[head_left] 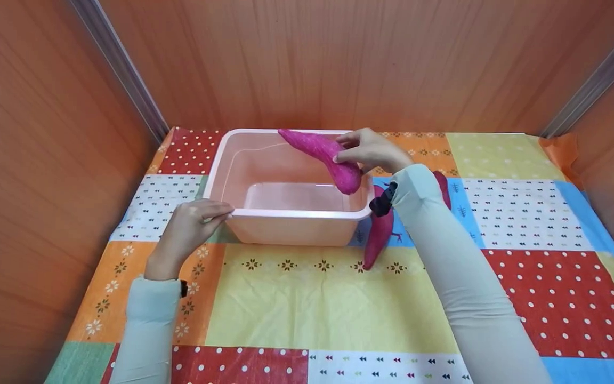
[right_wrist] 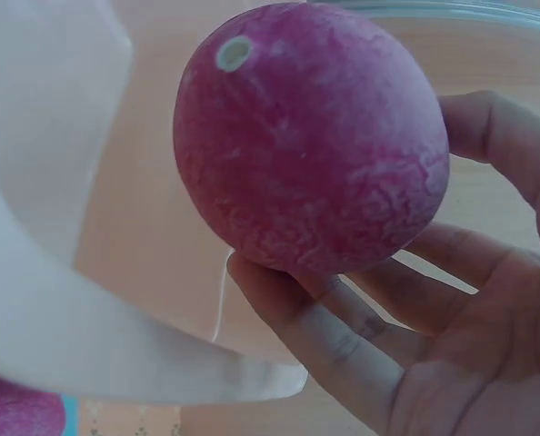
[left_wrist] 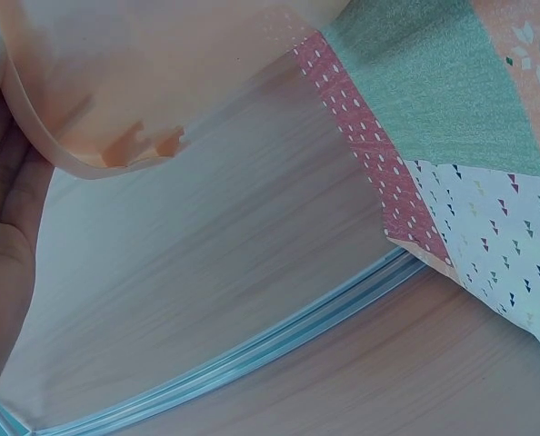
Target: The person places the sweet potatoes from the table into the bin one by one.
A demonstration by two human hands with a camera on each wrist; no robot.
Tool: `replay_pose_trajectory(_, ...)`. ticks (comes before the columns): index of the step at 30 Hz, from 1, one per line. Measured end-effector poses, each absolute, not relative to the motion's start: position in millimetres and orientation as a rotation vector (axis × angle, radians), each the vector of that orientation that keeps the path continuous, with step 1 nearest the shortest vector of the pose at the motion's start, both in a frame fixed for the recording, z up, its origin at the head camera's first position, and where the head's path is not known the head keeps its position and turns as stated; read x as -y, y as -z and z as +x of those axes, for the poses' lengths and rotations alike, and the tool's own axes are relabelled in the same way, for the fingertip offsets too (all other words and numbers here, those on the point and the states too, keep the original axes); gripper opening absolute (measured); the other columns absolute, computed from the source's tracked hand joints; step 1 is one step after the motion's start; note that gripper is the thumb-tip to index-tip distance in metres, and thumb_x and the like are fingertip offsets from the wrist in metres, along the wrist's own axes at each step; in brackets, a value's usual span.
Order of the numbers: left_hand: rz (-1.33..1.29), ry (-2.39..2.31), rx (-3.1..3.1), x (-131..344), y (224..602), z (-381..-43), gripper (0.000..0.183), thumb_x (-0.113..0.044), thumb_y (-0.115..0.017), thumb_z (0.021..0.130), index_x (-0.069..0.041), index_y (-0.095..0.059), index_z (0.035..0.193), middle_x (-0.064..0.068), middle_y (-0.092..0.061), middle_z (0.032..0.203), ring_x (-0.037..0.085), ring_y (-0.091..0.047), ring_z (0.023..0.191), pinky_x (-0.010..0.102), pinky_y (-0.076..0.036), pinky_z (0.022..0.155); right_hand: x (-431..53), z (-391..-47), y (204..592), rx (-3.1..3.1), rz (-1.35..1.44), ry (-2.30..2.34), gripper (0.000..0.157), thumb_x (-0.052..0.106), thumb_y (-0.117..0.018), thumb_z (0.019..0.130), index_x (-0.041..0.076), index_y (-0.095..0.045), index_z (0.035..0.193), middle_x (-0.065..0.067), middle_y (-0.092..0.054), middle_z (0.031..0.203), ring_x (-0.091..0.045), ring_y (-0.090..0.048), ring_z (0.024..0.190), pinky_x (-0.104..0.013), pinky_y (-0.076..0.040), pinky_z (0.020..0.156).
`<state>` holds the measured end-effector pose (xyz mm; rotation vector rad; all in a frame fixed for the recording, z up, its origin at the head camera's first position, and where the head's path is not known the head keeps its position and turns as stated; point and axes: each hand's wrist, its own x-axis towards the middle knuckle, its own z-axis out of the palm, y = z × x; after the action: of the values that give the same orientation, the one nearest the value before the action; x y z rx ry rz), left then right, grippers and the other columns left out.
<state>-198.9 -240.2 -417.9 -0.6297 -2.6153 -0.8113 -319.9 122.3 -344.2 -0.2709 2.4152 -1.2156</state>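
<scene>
My right hand (head_left: 375, 152) holds a pink-purple sweet potato (head_left: 317, 149) over the right side of a pale pink plastic tub (head_left: 296, 214). Its thin end points up and left, while the thick end hangs lower, inside the rim. In the right wrist view the thumb and fingers curl round the rounded end of the sweet potato (right_wrist: 311, 145), which has a small pale spot. At the tub's front left corner, my left hand (head_left: 192, 226) grips the rim between thumb and fingers. The left wrist view shows those fingers (left_wrist: 20, 186) against the tub's outer side.
Right of the tub lies another sweet potato (head_left: 379, 240), partly hidden by the right wrist. A further one (head_left: 443, 188) shows beyond the right sleeve. A patchwork-print cloth (head_left: 328, 304) covers the table. Wood-grain panels (head_left: 339, 64) enclose the back and both sides.
</scene>
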Motion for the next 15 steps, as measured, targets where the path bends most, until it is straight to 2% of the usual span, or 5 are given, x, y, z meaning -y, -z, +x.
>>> replay_pose_trajectory(15,-0.647,0.8,2.6,239.4,418.2,-199.5,0.025,-0.003,-0.076,0.08,-0.007,-0.075,0.105,0.011,-0.074,0.103,0.027,-0.07,0.099,0.04,-0.058,0.085,-104.0,-325.9,348.1,-2.395,-0.293,1.181,0.064,0.024,-0.073,0.084,0.015,-0.047,0.142,-0.008,-0.055,0.131,-0.026,-0.056,0.111,-0.041,-0.059,0.087)
